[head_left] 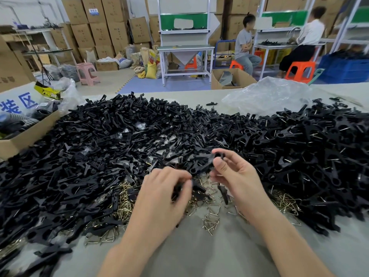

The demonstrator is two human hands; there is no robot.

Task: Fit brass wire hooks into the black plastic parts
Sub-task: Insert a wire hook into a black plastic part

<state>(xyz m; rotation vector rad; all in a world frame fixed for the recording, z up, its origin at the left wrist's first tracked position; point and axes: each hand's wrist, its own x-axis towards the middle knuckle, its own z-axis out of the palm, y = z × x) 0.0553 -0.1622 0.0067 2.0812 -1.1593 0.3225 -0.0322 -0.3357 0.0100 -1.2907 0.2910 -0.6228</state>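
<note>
Black plastic parts (119,136) heap across the grey table (199,254) from 9 through 12 to 3 o'clock. Brass hooks (123,204) lie scattered along the heap's 6 o'clock edge, under and beside both grips. Two bare forearms reach in from 6 o'clock. The left grip (165,188) sits low with the back of the hand up. Its fingers are curled down and clenched round a part (197,186) just above the hooks, though blur hides the detail. The right grip (235,172), at 2 o'clock from the left, is raised with the wrist bent. Its thumb and forefinger pinch a second part (207,162) over the heap. A clear bag (265,96) lies at 1 o'clock and a carton (30,132) at 10 o'clock.
</note>
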